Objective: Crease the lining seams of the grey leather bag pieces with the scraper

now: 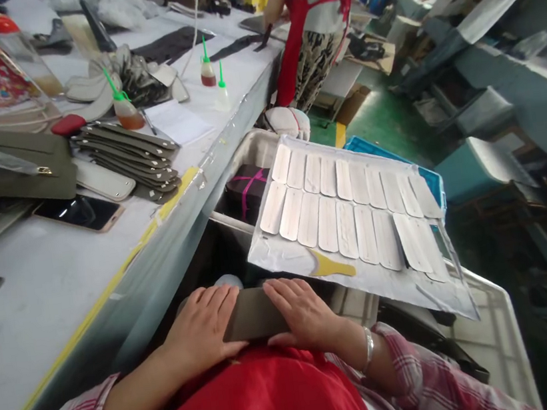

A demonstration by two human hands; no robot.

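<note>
Board point(280, 252) with pale strips point(343, 181) just beyond hands point(308, 311).

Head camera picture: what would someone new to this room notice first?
Probably the bright red garment at the bottom centre, with the left hand and right hand holding an olive-brown piece just above it. Next come the pale strips laid in two rows on a white board, right of centre. On the table at left, three green-tipped bottles stand out too.
</note>
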